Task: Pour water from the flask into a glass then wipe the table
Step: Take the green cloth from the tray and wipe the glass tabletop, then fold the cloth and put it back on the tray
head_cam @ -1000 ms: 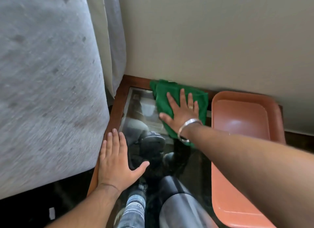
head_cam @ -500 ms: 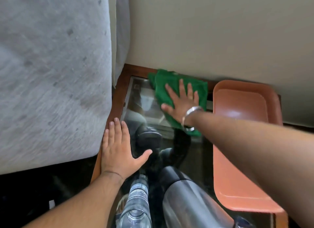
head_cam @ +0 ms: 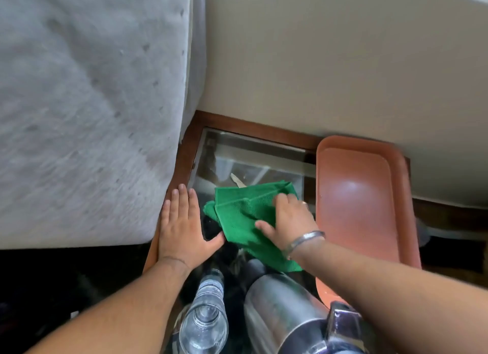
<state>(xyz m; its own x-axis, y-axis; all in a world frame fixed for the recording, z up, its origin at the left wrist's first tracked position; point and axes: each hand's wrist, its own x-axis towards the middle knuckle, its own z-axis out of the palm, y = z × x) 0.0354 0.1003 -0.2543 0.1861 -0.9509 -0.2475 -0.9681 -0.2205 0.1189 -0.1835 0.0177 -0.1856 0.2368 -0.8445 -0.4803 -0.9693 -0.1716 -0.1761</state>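
While the left hand [head_cam: 182,229] lies flat on the table [head_cam: 264,132], the right hand [head_cam: 293,221], fingers curled, apparently grips the cloth [head_cam: 237,212].

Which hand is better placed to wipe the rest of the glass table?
The right hand: it rests on the green cloth on the table, ready to wipe. The left hand lies flat on the table's edge, without cloth.

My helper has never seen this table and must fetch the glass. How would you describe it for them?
Find the wood-framed glass-topped table beside the grey mattress. At its near end, nearer than the green cloth and just left of the steel flask, stands the glass. It is the only see-through vessel there; the flask is opaque metal.
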